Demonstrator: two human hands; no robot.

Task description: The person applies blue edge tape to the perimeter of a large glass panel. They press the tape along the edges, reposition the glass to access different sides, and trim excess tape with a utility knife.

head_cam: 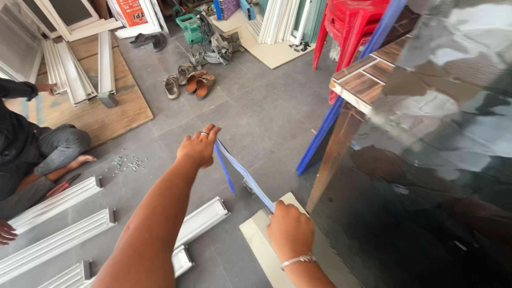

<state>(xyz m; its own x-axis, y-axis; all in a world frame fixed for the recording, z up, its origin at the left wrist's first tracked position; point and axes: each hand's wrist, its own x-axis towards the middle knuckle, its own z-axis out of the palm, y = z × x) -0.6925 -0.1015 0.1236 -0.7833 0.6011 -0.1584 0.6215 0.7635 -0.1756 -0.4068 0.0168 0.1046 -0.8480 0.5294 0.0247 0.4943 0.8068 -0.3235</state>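
Observation:
My left hand [198,148] is stretched forward, its fingers closed on the far end of a blue-and-white strip of protective film [242,173]. The strip runs taut down to my right hand [289,229], which grips its near end at the edge of a pale profile piece [256,234] lying on the floor. A large dark reflective glass sheet [426,176] stands just right of my right hand. A ring shows on my left hand and a bracelet on my right wrist.
A seated person [32,154] works at the left beside red pliers [63,185] and scattered screws [127,162]. White frame profiles [58,234] lie on the grey tiles. Sandals [189,82], a green mitre saw [205,37], red plastic chairs [349,24] and a leaning blue bar [333,112] stand beyond.

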